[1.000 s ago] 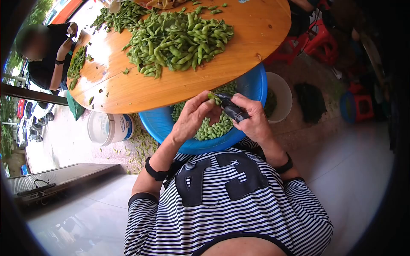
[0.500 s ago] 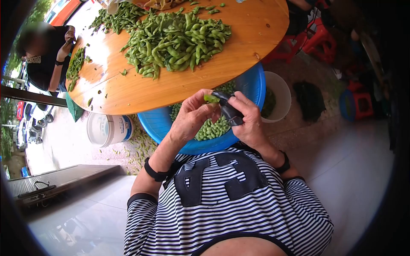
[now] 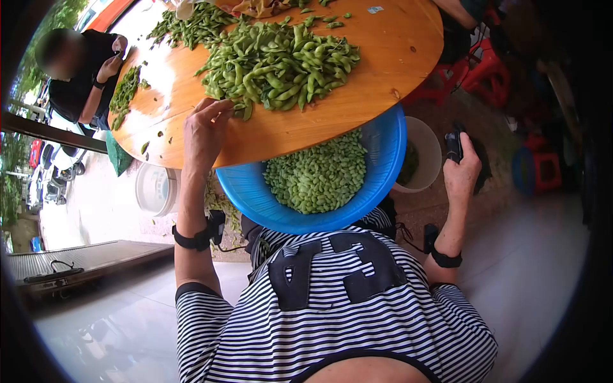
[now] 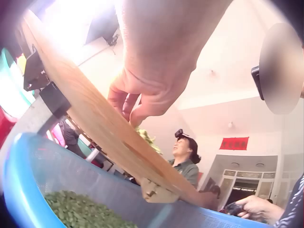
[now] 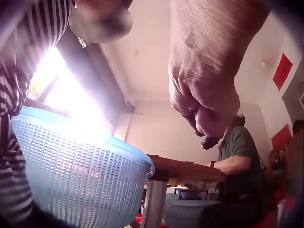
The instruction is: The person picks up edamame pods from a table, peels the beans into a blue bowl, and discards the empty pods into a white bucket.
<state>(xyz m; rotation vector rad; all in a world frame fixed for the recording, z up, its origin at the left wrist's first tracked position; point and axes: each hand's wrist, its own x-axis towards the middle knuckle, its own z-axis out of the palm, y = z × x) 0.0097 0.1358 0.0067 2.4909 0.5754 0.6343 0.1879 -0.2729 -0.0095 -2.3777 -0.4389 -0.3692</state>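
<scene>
the left hand reaches up onto the round wooden table, its fingers lightly bent and spread, with the fingertips touching the near edge of the big heap of green soybean pods; no pod shows pinched between them. from the left wrist view the fingers curl over the table's rim from below. the right hand is held out to the side, well apart from the table, above the floor near the white plastic bucket, and its fingers are wrapped round a small black tool that sticks up out of the fist. the round blue plastic basket sits on the person's lap, tucked partly under the table's edge, and holds a mound of shelled pale green beans. a second, smaller strip of pods lies at the far left edge of the table in front of a person in black.
</scene>
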